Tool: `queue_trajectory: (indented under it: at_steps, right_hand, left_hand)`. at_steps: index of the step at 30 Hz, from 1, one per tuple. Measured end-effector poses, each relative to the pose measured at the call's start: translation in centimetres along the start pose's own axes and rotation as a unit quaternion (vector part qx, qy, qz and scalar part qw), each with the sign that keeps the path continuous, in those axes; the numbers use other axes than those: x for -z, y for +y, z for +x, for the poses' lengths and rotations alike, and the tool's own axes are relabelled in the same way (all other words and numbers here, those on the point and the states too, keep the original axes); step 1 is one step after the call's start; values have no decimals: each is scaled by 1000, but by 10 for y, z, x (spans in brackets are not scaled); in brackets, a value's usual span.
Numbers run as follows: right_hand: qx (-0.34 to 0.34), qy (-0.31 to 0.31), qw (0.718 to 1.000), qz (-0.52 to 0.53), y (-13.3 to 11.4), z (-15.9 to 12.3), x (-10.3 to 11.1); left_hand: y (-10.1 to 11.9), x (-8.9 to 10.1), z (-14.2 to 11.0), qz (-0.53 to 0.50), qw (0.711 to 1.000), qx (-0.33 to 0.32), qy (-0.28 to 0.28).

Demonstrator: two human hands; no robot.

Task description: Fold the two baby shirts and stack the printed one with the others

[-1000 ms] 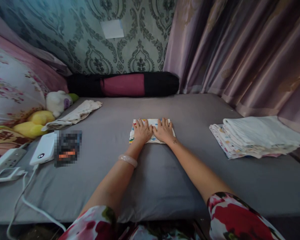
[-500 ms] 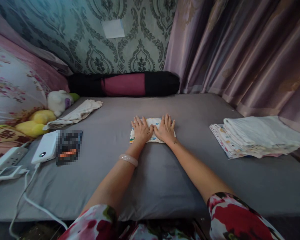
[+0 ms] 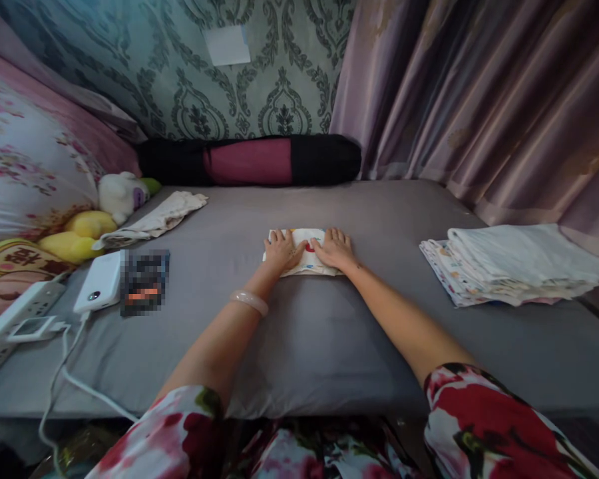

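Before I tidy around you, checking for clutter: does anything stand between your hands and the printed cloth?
Nothing visible: the left hand and right hand both rest on the folded cloth. The cloth stack lies apart to the right.

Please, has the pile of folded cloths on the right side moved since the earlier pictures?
No. Judged against the purple curtain, the pile of folded cloths keeps its place on the grey sheet; only the whole view shifts slightly.

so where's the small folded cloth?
Head view, near centre: small folded cloth on the grey sheet, under the left hand and right hand, left of the cloth stack.
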State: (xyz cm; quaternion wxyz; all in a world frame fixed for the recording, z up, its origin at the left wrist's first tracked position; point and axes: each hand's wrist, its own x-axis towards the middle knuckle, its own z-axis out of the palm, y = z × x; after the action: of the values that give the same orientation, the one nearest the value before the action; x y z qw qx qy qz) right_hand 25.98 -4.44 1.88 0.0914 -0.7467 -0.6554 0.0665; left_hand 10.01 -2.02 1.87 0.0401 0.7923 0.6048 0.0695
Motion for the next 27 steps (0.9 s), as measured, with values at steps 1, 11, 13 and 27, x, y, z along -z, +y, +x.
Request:
queue_trajectory:
  at_steps: [1, 11, 13, 27]
  right_hand:
    - [8, -19, 1000, 8, 3, 1, 3]
    - [38, 31, 999, -21, 14, -9, -10]
    - [38, 28, 999, -21, 13, -9, -10]
    - [31, 20, 999, -16, -11, -8, 7]
  left_hand:
    - [-5, 3, 1, -9, 1000, -12, -18]
    - [-25, -8, -5, -12, 998, -51, -19]
    - [-25, -8, -4, -8, 998, -51, -21]
    - [-10, 6, -10, 33, 999, -40, -5]
